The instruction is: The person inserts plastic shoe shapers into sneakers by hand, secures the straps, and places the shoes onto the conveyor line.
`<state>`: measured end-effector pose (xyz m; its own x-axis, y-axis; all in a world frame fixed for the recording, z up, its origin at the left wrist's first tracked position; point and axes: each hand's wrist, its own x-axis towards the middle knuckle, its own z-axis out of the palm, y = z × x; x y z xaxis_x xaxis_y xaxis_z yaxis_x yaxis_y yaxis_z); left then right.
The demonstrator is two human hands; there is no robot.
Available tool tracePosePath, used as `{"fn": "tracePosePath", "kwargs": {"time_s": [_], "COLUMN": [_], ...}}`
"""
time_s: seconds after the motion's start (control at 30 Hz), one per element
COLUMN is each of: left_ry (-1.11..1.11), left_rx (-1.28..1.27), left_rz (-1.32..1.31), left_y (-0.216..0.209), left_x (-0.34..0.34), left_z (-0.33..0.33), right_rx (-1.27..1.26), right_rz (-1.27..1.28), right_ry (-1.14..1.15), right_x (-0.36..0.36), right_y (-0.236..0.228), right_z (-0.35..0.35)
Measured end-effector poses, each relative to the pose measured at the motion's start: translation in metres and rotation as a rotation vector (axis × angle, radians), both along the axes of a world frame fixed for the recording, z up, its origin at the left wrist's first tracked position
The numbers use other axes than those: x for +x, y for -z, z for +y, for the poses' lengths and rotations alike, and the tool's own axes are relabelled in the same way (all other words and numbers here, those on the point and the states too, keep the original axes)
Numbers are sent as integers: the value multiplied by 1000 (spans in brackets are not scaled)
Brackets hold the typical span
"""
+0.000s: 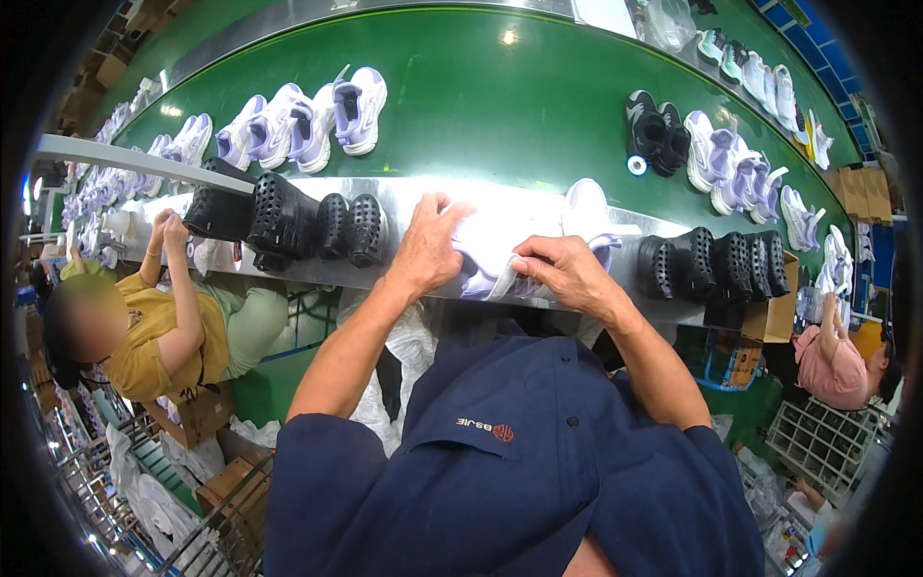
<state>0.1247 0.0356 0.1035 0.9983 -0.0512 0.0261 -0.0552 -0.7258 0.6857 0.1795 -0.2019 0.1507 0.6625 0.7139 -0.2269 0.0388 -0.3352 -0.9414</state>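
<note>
A white and lavender sneaker (492, 237) lies on the metal strip in front of me, its white parts washed out by glare. My left hand (433, 242) grips its left side with the fingers curled. At the sneaker's near right end, my right hand (562, 272) pinches a pale flap or edge between thumb and fingers; which part of the shoe this is, I cannot tell. Just behind my right hand, a second white sneaker (585, 206) lies with its toe pointing away, partly hidden by the hand.
Black perforated shoe forms (332, 226) stand left of my hands, and more black forms (694, 264) stand right. Beyond is a green belt (500, 106) with lavender sneakers (360, 111) and black sneakers (657, 133). A yellow-shirted person (159, 332) sits left, a pink-shirted one (835, 370) right.
</note>
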Motion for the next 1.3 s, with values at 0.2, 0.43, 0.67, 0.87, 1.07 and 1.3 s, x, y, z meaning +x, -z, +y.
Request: {"fn": "tracePosePath", "kwargs": {"time_s": [0.2, 0.43, 0.67, 0.87, 1.07, 1.3], "left_ry": [137, 260, 311, 93, -504, -472], "left_rx": [14, -3, -33, -65, 93, 181], "left_rz": [-104, -129, -35, -6, 549, 299], "left_y": [-13, -22, -34, -9, 17, 58], "left_x": [8, 17, 18, 8, 0, 1], "left_z": [5, 6, 1, 4, -24, -46], "right_rx": [15, -47, -182, -324, -203, -345], "right_rz": [2, 19, -32, -211, -297, -747], "right_ry": [-3, -11, -188, 130, 344, 149], "right_x": [2, 2, 13, 22, 1, -9], "right_y": [4, 3, 11, 15, 39, 71], "right_z": [3, 13, 25, 26, 30, 45]}}
